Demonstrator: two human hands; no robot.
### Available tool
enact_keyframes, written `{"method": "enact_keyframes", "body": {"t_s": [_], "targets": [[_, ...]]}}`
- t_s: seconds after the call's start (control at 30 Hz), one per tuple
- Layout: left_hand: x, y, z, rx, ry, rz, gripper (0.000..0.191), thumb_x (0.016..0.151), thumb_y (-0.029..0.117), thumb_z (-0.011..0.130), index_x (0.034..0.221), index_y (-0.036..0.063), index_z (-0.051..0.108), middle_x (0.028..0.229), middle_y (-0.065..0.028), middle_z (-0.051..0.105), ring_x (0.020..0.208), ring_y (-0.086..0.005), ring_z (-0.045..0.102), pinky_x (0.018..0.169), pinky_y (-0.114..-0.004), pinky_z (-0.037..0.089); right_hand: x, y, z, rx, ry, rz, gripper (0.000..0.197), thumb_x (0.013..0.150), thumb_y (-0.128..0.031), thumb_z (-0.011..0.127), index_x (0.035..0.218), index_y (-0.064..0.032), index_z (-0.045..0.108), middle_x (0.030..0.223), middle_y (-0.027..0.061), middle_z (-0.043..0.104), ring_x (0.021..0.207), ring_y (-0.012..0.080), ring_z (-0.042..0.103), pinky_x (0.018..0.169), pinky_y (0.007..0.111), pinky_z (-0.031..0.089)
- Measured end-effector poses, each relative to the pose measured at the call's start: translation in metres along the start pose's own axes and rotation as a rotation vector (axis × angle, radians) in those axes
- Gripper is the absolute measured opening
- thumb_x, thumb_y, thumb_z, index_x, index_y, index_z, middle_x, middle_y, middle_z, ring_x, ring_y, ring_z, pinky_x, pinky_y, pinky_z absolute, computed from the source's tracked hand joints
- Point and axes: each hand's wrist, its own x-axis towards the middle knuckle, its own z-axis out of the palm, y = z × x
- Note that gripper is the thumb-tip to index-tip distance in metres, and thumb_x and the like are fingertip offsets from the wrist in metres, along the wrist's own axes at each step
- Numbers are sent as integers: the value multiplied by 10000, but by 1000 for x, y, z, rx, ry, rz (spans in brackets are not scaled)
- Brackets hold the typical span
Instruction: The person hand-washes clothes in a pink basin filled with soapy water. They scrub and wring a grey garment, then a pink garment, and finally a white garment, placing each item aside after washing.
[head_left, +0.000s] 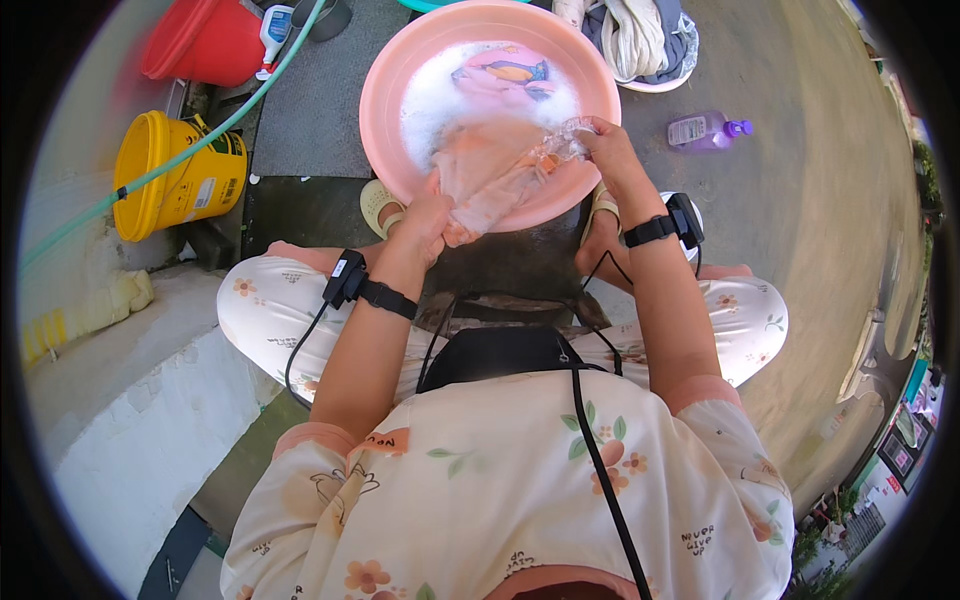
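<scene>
A large pink plastic basin (382, 97) stands in front of me, with suds and water in it. Both hands hold a wet, peach-coloured cloth (495, 169) stretched over the basin's near part. My left hand (429, 221) grips its lower left end at the near rim. At the right side of the basin, my right hand (611, 154) pinches the other end, where foam clings to the fabric. Behind it in the suds lies a pink printed cloth (510, 71) with a cartoon figure. The fingertips of my left hand are partly hidden by the fabric.
At the left are a yellow bucket (180, 176), a red tub (206, 41), a white bottle (276, 30) and a green hose (225, 124) running across. To the right lie a purple-capped bottle (697, 131) and a white basin (652, 86) heaped with clothes.
</scene>
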Motion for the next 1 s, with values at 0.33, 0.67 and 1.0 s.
{"method": "enact_keyframes", "body": {"t_s": [0.33, 0.67, 1.0], "targets": [[-42, -34, -27, -117, -117, 148, 668, 809, -104, 317, 1429, 138, 267, 1032, -169, 596, 545, -212, 550, 374, -288, 397, 26, 39, 108, -649, -101, -170, 280, 854, -109, 546, 1092, -1, 647, 834, 244, 651, 702, 223, 658, 574, 318, 489], [-10, -48, -28, 66, -205, -24, 389, 897, 177, 464, 1260, 43, 509, 1081, -76, 603, 921, -156, 580, 783, -328, 470, -14, 67, 160, -8, -183, 240, 274, 850, -163, 544, 1019, 30, 639, 881, 114, 641, 828, 175, 603, 707, 303, 473], [75, -28, -25, -672, -688, 134, 520, 960, 466, 367, 1286, 78, 480, 1211, -94, 573, 1094, -255, 556, 977, -417, 420, -60, -28, 178, -100, -165, -359, 253, 863, -166, 521, 975, 33, 628, 919, 151, 639, 878, 253, 589, 779, 334, 451]]}}
